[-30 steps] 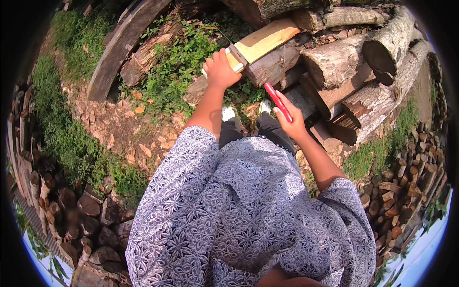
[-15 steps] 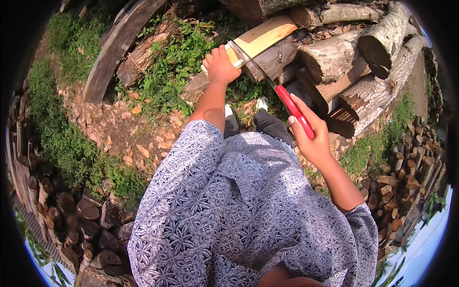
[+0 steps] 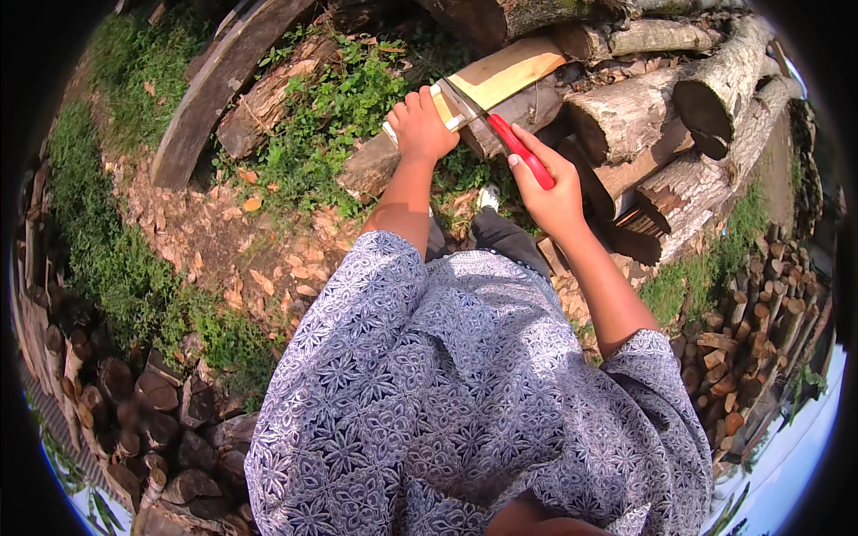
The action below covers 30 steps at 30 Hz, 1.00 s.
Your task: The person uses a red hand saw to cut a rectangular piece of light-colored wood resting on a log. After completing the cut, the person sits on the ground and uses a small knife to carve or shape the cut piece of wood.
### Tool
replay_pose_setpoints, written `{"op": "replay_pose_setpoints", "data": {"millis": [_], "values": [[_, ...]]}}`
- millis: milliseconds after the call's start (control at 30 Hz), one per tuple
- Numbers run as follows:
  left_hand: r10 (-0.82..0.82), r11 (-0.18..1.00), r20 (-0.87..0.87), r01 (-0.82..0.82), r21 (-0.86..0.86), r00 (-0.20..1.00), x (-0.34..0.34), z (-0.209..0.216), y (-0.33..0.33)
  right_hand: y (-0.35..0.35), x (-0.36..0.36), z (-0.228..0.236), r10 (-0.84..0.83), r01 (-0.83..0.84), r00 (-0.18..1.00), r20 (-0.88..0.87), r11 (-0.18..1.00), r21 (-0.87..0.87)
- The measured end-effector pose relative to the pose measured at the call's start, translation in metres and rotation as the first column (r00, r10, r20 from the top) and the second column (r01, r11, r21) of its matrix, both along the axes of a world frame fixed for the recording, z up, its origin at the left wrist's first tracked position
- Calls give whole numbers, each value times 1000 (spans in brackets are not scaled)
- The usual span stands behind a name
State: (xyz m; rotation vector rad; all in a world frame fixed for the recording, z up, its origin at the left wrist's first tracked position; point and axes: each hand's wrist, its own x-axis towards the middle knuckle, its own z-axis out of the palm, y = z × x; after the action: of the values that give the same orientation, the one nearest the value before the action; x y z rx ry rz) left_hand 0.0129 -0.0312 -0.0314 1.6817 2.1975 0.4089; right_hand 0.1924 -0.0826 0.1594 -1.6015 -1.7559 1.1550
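My right hand (image 3: 551, 195) is closed around the red handle (image 3: 521, 150) of a handsaw. Its thin blade (image 3: 466, 100) lies across a pale yellow board (image 3: 511, 73), slanting up and left from the handle. At the board's left end, my left hand (image 3: 422, 127) grips the wood, fingers curled over it just left of the blade. A narrow, lighter wooden strip (image 3: 439, 94) sits beside those fingers, against the board; how the two are joined I cannot tell. Underneath, a barked log (image 3: 527, 105) supports the board.
Cut logs (image 3: 617, 116) are heaped at right and beyond the board. A long weathered timber (image 3: 210, 89) leans at far left, near green weeds (image 3: 331, 107). Dry leaves (image 3: 259, 259) litter the ground. Firewood stacks (image 3: 742, 330) stand at both sides; my shoe (image 3: 488, 196) is below the board.
My right hand has pushed the saw up and left, so the handle is closer to the board and less blade shows on the near side. My left hand keeps its grip.
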Motion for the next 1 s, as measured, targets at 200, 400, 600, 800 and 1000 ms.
{"op": "replay_pose_setpoints", "data": {"millis": [200, 400, 600, 800, 1000], "values": [[-15, 999, -28, 14, -40, 1000, 1, 2, 1, -35, 57, -53, 92, -91, 994, -58, 996, 14], [-50, 989, -15, 47, -143, 999, -7, 5, 6, -44, 74, -74, 129, -128, 990, -59, 992, 21], [-43, 995, -45, 39, -96, 998, -3, 1, 5, -44, 74, -73, 127, -125, 991, -34, 990, 71], [-40, 991, -22, 36, -131, 999, -4, 1, 4, -65, 47, 26, 74, -79, 993, 87, 995, 54], [-31, 995, -38, 27, -101, 999, -5, 3, 1, -63, 41, 99, 105, -104, 988, 110, 994, -14]]}}
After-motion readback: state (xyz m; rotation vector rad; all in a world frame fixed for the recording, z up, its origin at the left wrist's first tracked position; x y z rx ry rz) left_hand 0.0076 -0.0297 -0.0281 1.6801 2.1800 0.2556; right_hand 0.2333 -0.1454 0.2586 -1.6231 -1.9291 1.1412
